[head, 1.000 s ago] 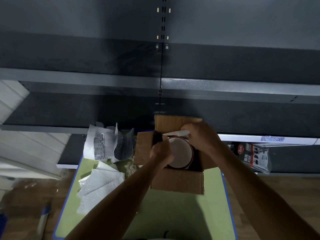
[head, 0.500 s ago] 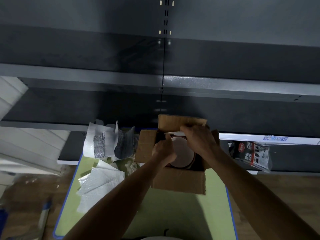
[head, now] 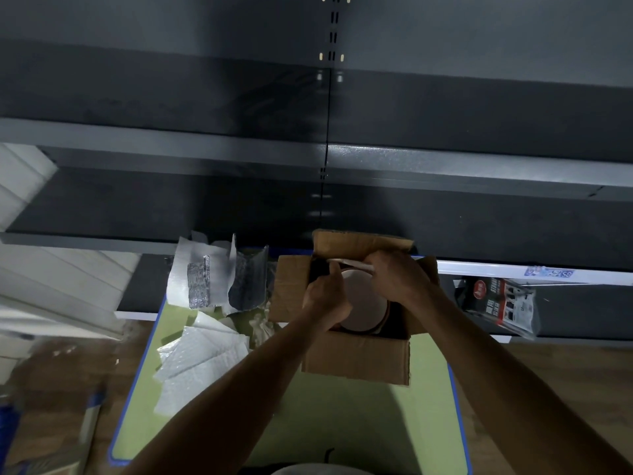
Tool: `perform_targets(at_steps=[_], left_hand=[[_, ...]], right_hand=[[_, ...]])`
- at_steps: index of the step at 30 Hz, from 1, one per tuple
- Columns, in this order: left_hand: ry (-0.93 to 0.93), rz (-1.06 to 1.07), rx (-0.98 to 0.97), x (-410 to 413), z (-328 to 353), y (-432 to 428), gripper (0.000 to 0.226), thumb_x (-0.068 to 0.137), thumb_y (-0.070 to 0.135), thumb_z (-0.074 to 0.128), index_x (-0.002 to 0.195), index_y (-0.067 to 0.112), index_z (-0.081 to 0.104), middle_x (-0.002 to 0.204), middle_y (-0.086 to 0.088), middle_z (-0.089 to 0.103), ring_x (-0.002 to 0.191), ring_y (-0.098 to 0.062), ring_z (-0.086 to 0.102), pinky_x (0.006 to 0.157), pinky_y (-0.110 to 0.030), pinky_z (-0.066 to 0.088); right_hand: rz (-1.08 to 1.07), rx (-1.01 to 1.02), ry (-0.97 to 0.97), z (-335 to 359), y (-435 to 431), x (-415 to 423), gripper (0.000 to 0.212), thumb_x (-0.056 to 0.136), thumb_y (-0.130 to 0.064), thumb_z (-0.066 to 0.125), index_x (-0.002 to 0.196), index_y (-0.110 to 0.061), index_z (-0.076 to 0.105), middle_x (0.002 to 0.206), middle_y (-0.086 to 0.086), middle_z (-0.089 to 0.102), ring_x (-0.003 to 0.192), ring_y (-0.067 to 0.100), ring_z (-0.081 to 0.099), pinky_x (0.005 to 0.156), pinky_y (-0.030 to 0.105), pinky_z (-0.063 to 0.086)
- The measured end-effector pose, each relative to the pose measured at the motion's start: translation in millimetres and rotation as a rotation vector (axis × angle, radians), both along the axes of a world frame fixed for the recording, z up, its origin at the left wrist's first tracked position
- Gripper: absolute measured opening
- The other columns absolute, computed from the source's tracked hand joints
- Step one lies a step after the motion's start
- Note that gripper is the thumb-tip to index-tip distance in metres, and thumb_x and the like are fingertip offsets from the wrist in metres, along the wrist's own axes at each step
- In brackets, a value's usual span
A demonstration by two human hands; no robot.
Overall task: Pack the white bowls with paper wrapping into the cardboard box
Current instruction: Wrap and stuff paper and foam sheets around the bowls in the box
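Left hand (head: pixel 325 299) curled round white bowl (head: pixel 363 305), right hand (head: pixel 397 279) pinching white sheet (head: pixel 349 263), inside cardboard box (head: pixel 356 358).

Dark grey shelving (head: pixel 479 173) behind, green desk (head: pixel 342 416) with blue edging, silver foil pouches (head: pixel 219 275) at its far left corner, red-and-black packet (head: pixel 500 303) off right, wooden floor (head: pixel 61 389) below.

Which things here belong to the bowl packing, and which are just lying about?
In the job: brown cardboard box, round white bowl inside it, thin white paper sheet pinched by the right hand, left hand gripping the bowl.
Lying about, untouched: white bubble-wrap sheets, silver foil pouches, black-and-red plastic packet.
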State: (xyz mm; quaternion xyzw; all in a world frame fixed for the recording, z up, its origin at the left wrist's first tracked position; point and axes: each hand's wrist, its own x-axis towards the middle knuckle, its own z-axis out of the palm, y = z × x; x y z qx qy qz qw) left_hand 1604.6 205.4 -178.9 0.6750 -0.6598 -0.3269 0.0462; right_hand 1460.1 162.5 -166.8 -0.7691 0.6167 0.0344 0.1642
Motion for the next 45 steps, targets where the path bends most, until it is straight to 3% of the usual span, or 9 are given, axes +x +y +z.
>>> perform_targets(at_steps=[6,9,13,17,22,31,34,39,45], left_hand=[[-0.003,-0.022,0.001,2,1,-1,0.077,0.09,0.009,0.059,0.151,0.004,0.012,0.12,-0.018,0.059,0.105,-0.029,0.063,0.08,-0.034,0.051],[-0.012,-0.047,-0.009,2,-1,3,0.079,0.091,0.011,0.06,0.152,0.003,0.009,0.126,-0.018,0.056,0.111,-0.028,0.06,0.082,-0.031,0.047],[-0.006,-0.054,-0.032,3,-6,2,0.067,0.088,0.01,0.062,0.145,0.008,0.027,0.126,-0.015,0.056,0.112,-0.026,0.059,0.089,-0.034,0.05],[0.001,-0.048,-0.012,3,-5,0,0.065,0.09,0.009,0.061,0.145,0.002,0.027,0.125,-0.015,0.058,0.111,-0.025,0.06,0.084,-0.03,0.049],[0.012,-0.028,-0.04,4,-4,2,0.076,0.089,0.006,0.06,0.15,0.0,0.014,0.126,-0.016,0.056,0.111,-0.025,0.06,0.082,-0.028,0.047],[0.017,-0.054,-0.049,4,-9,1,0.073,0.088,0.006,0.062,0.147,0.005,0.02,0.13,-0.02,0.051,0.114,-0.031,0.057,0.085,-0.036,0.051],[0.011,-0.053,-0.045,3,-9,2,0.071,0.088,0.008,0.063,0.146,0.007,0.022,0.128,-0.019,0.053,0.113,-0.03,0.059,0.085,-0.036,0.052],[0.012,-0.05,-0.023,4,-11,2,0.074,0.089,0.009,0.062,0.148,0.005,0.019,0.126,-0.02,0.052,0.109,-0.03,0.06,0.083,-0.035,0.052],[-0.012,-0.049,-0.047,4,-7,-1,0.079,0.088,0.01,0.064,0.149,0.007,0.014,0.127,-0.018,0.053,0.108,-0.029,0.06,0.076,-0.031,0.049]], right_hand=[[0.019,0.018,0.046,-2,0,7,0.019,0.093,-0.013,0.055,0.109,-0.014,0.066,0.101,0.008,0.07,0.091,0.024,0.066,0.075,0.032,0.052],[0.038,-0.046,0.104,3,5,9,0.016,0.094,-0.014,0.053,0.105,-0.014,0.065,0.098,0.007,0.069,0.088,0.023,0.066,0.066,0.03,0.048],[0.009,-0.173,0.093,8,7,12,0.009,0.093,-0.017,0.058,0.093,-0.012,0.065,0.078,0.002,0.062,0.063,0.013,0.053,0.049,0.019,0.031],[-0.008,-0.078,0.042,1,3,14,0.013,0.093,-0.012,0.056,0.098,-0.012,0.068,0.086,0.006,0.069,0.076,0.019,0.065,0.061,0.025,0.046],[-0.062,-0.028,0.034,-4,-1,20,0.016,0.092,-0.014,0.056,0.103,-0.013,0.068,0.096,0.008,0.071,0.088,0.023,0.067,0.065,0.026,0.043],[-0.033,-0.24,0.056,17,5,14,0.013,0.088,-0.028,0.066,0.083,-0.016,0.065,0.073,0.0,0.058,0.066,0.018,0.057,0.059,0.027,0.042],[-0.046,-0.171,0.074,18,1,10,0.01,0.088,-0.024,0.065,0.087,-0.014,0.067,0.081,0.005,0.066,0.077,0.024,0.065,0.064,0.032,0.051],[-0.077,-0.086,0.119,7,9,11,0.016,0.093,-0.014,0.055,0.104,-0.012,0.066,0.097,0.009,0.069,0.092,0.026,0.067,0.065,0.027,0.043],[-0.076,-0.134,0.058,25,12,6,0.013,0.092,-0.026,0.061,0.088,-0.014,0.064,0.077,0.003,0.063,0.073,0.019,0.062,0.058,0.024,0.035]])
